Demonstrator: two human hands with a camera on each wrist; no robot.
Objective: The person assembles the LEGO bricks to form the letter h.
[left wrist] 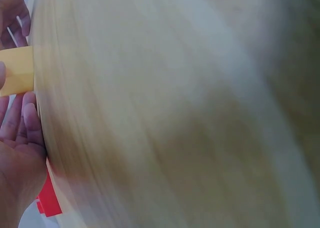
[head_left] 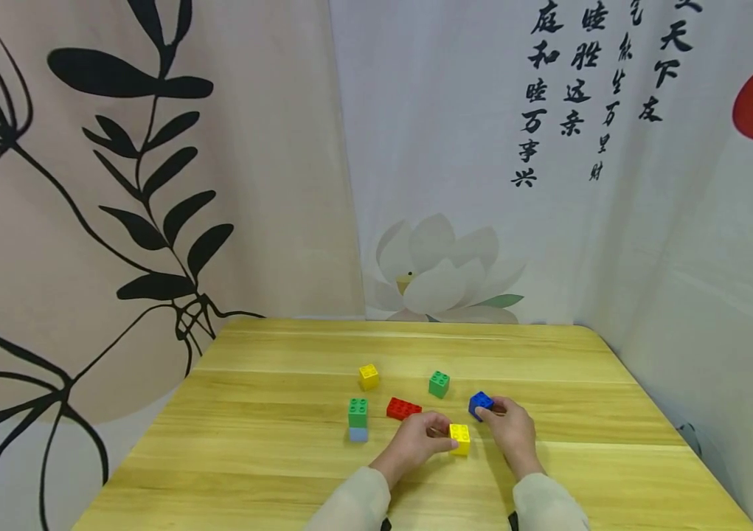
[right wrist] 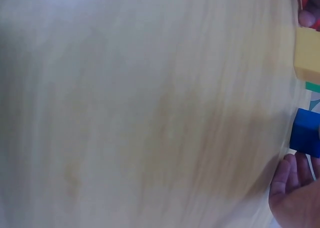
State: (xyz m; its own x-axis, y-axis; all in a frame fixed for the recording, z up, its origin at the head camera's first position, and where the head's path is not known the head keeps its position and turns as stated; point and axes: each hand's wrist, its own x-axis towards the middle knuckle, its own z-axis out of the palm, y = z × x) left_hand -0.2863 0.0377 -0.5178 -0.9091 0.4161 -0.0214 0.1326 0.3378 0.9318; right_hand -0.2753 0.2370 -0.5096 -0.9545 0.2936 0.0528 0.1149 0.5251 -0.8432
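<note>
My left hand (head_left: 414,442) pinches a yellow toy brick (head_left: 459,439) between thumb and fingers, near the middle of the table. Just to its right, my right hand (head_left: 514,434) holds a blue brick (head_left: 480,404) by its right side. A small gap separates the two bricks. Behind the left hand lies a red brick (head_left: 403,407), partly covered by that hand. In the left wrist view the yellow brick (left wrist: 18,71) shows at the left edge above the fingers. The right wrist view has the blue brick (right wrist: 306,132) at its right edge, by the fingertips.
On the wooden table (head_left: 250,442), a green brick (head_left: 358,410) adjoins a light blue brick (head_left: 358,434) left of the hands. Farther back are another yellow brick (head_left: 369,377) and another green brick (head_left: 439,383). Printed curtains (head_left: 283,147) hang behind the table.
</note>
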